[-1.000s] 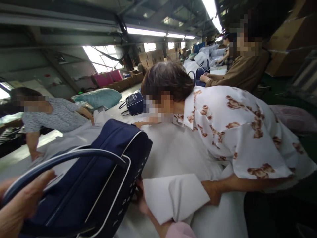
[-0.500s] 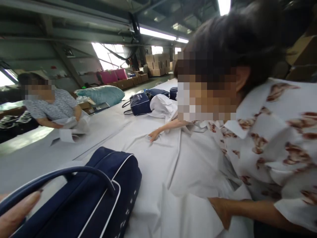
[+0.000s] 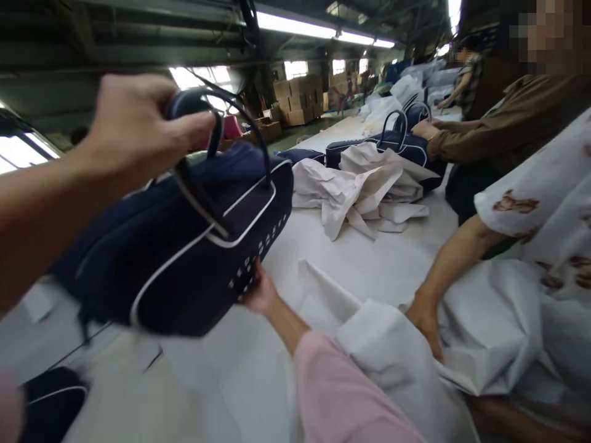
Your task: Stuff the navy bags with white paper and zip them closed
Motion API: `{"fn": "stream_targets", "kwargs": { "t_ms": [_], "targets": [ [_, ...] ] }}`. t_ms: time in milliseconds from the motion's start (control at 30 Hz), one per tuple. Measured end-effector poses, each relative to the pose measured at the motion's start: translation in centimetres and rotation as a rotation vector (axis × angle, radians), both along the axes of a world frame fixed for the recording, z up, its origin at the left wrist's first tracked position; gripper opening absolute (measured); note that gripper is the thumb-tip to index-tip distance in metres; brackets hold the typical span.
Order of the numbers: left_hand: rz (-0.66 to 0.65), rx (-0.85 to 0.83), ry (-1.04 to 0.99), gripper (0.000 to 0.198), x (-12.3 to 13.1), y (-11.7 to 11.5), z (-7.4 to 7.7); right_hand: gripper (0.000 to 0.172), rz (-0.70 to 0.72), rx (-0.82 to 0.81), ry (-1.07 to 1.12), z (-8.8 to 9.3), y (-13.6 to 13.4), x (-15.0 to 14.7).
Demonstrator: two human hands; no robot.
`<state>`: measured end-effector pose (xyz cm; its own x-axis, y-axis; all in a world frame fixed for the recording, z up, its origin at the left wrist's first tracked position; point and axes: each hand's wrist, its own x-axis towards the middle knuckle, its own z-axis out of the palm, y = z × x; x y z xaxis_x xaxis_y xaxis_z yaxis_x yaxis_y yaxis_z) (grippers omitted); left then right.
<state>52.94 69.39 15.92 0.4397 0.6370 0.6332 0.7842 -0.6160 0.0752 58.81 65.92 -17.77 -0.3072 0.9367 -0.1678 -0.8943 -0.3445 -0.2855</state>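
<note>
Navy bag (image 3: 184, 246) with white piping, lifted off the table, tilted, dark handles (image 3: 203, 123) raised

Crumpled white fabric pile (image 3: 364, 191) on the table (image 3: 383, 264), navy bags (image 3: 392, 147) beyond it, a co-worker's hand (image 3: 427, 323) pressing white fabric (image 3: 489, 320) flat, stacked cardboard boxes (image 3: 298, 101) far back, ceiling strip lights (image 3: 295, 24)

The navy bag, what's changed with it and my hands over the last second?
The navy bag has come up off the white sheet. The left hand, which lay open against the handles, now has a closed grip on them, raised high. The right hand stays at the bag's end. The co-worker's hand remains on the white fabric.
</note>
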Motion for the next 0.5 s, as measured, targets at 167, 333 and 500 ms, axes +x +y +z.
{"fn": "stream_targets", "kwargs": {
  "t_ms": [167, 333, 500],
  "targets": [
    [-0.266, -0.142, 0.075, 0.076, 6.9, -0.6, 1.2, 0.072, -0.568, -0.078, -0.08, 3.7, 8.3, 12.4],
    [-0.316, -0.325, 0.064, 0.077, -1.2, 1.4, -11.6, 0.065, -0.611, -0.037, -0.265, -0.1, 3.2, 14.4],
    [0.043, -0.604, -0.06, 0.068, -14.1, -4.0, -25.5, 0.053, -0.535, -0.14, -0.432, -4.2, -3.4, 13.2]
  ]
}}
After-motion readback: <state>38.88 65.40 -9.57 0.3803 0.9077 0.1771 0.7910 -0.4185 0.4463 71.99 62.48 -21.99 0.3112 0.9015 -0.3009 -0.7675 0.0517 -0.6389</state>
